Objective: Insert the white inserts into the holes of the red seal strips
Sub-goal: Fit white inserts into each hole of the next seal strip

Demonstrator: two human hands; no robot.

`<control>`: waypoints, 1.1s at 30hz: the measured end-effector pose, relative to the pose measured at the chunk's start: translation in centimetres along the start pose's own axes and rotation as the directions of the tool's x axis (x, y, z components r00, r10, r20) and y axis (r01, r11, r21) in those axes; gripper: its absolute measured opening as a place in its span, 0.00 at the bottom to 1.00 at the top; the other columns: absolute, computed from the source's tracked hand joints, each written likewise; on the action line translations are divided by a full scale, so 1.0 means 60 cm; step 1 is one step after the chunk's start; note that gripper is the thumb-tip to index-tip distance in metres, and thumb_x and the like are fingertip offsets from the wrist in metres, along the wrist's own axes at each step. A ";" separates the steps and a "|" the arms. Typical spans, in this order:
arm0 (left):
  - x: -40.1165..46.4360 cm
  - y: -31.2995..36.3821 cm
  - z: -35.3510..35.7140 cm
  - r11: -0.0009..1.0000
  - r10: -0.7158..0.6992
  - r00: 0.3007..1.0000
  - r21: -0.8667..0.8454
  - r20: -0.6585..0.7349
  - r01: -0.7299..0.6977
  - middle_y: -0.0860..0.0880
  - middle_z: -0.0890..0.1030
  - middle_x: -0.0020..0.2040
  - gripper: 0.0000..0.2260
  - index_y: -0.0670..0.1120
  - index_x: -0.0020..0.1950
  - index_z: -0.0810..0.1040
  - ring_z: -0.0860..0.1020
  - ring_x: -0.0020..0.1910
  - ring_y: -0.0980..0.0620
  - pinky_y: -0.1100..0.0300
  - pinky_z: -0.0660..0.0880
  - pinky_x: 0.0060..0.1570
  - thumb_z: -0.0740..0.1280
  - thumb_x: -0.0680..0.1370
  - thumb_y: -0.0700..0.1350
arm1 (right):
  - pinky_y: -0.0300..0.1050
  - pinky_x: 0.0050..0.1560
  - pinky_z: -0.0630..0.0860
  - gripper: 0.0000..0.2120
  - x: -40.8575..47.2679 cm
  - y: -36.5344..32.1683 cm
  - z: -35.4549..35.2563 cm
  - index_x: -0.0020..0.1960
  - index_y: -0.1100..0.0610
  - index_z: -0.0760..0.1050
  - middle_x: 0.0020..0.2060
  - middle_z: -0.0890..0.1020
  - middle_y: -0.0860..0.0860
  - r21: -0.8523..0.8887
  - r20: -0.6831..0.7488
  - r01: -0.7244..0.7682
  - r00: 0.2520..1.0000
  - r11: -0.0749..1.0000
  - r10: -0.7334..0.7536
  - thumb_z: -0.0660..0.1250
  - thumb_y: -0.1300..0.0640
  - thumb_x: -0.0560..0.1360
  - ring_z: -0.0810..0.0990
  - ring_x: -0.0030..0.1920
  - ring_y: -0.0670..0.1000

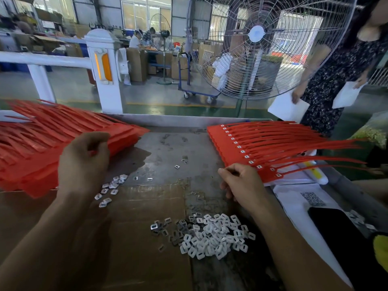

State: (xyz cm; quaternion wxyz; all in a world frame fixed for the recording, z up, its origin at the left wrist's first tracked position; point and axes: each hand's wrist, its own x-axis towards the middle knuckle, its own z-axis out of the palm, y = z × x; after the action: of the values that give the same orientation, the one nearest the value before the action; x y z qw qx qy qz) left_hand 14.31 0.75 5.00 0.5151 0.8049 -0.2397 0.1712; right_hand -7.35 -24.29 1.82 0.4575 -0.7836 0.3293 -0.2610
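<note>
Left hand (84, 162), fingers curled, rests at centre left against the stacked red plastic seal strips (42, 143); whether it grips anything cannot be told. Right hand (241, 183) pinches the near edge of the fanned red strips (241, 148) at centre right. Loose white rectangular inserts (214, 236) lie piled at lower centre on the grey metal table (168, 148).

The left hand (84, 162) shows only its back, so its curled fingers and whatever they may touch on the left stack of red seal strips (42, 143) are hidden. That stack runs off the left edge. The right hand (241, 183) covers the near corner of the right stack of red seal strips (231, 148), and its fingertips cannot be made out. Right of that stack, the strip tails (340, 143) blur. A black phone (344, 234) is cut by the right edge. The fan (256, 45) loses its top.
</note>
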 end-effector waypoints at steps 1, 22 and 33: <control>0.004 0.001 0.001 0.992 0.029 0.999 0.120 0.016 -0.031 0.46 0.83 0.58 0.12 0.47 0.60 0.83 0.80 0.57 0.47 0.52 0.74 0.61 0.67 0.78 0.42 | 0.41 0.29 0.71 0.08 0.000 0.000 0.001 0.45 0.54 0.81 0.33 0.85 0.51 -0.015 0.007 0.005 1.000 1.000 -0.004 0.68 0.53 0.81 0.78 0.26 0.48; 0.078 -0.013 -0.007 0.678 -0.337 0.921 0.729 0.195 0.093 0.34 0.71 0.70 0.34 0.45 0.71 0.71 0.68 0.70 0.32 0.39 0.61 0.70 0.62 0.76 0.70 | 0.41 0.34 0.72 0.08 0.002 0.013 0.002 0.43 0.49 0.80 0.33 0.85 0.48 -0.101 0.028 0.070 0.997 0.992 -0.067 0.69 0.48 0.79 0.79 0.26 0.44; 0.096 -0.020 -0.017 0.767 -0.327 0.931 0.621 0.160 0.163 0.38 0.76 0.67 0.30 0.51 0.67 0.78 0.70 0.67 0.33 0.36 0.60 0.69 0.70 0.72 0.69 | 0.42 0.35 0.73 0.08 0.000 0.006 0.003 0.43 0.50 0.81 0.34 0.85 0.48 -0.109 0.026 0.066 0.998 0.992 -0.063 0.70 0.49 0.79 0.78 0.26 0.43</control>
State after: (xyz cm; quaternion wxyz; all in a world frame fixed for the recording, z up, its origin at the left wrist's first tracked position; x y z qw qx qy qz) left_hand 19.72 0.89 7.52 0.2170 0.9654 -0.1305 0.0620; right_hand -7.34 -24.31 1.41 0.4088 -0.8208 0.3124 -0.2481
